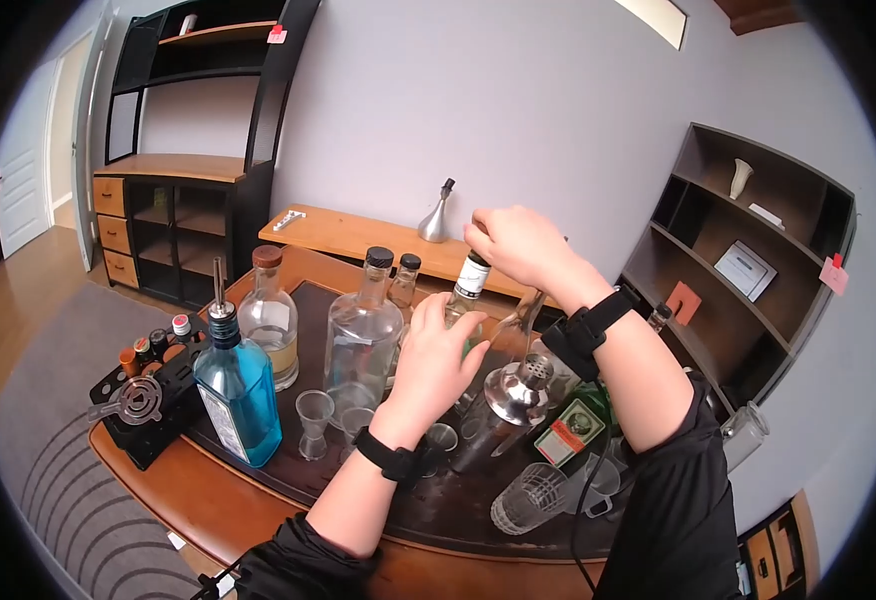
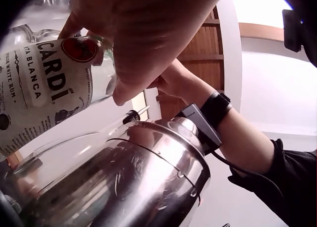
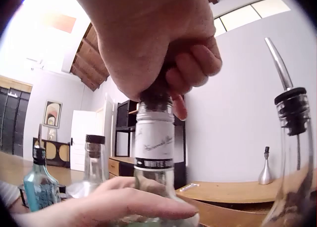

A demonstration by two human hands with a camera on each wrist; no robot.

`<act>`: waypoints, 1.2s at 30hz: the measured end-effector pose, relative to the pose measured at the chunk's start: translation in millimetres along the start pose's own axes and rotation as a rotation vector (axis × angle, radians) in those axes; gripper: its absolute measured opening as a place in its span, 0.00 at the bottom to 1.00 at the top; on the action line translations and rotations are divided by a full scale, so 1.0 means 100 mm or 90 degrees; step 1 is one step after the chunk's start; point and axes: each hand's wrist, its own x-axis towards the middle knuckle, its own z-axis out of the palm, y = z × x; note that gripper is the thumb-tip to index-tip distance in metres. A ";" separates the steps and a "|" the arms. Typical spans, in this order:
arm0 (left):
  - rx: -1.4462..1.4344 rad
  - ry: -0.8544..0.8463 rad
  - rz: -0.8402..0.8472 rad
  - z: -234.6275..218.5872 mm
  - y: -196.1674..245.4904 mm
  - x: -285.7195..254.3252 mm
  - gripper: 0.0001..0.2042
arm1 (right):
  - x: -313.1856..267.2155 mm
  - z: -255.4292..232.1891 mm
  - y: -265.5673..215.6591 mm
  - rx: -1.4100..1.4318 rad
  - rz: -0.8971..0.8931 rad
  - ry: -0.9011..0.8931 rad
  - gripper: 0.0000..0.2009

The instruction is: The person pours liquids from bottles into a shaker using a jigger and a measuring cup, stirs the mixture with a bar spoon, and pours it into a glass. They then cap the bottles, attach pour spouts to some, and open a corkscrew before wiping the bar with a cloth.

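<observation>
A clear bottle of white rum stands among the other bottles on the table, its white label (image 2: 44,83) facing the left wrist camera. My left hand (image 1: 433,350) holds it round the shoulder, with the fingers (image 3: 124,202) passing across the glass below the neck (image 3: 155,143). Over its mouth, my right hand (image 1: 518,245) grips the dark cap (image 3: 155,96) with curled fingers, which hide most of it. Close beside the bottle, a steel cocktail shaker (image 1: 518,395) stands under my right wrist.
A blue bottle with a pourer (image 1: 238,390), a corked bottle (image 1: 270,325) and a large clear bottle (image 1: 363,340) stand left. A jigger (image 1: 313,425) is in front. To the right are a green bottle (image 1: 570,430) and a ribbed glass (image 1: 528,500).
</observation>
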 end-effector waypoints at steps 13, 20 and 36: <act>-0.004 -0.003 -0.005 0.05 0.02 -0.01 0.14 | 0.01 0.00 0.11 0.100 -0.086 0.014 0.16; -0.002 -0.013 -0.008 0.05 0.03 -0.01 0.14 | 0.01 -0.06 0.08 -0.137 -0.156 0.022 0.14; -0.002 -0.004 -0.009 0.06 -0.01 -0.01 0.14 | 0.13 -0.34 0.22 0.012 -0.099 0.131 0.16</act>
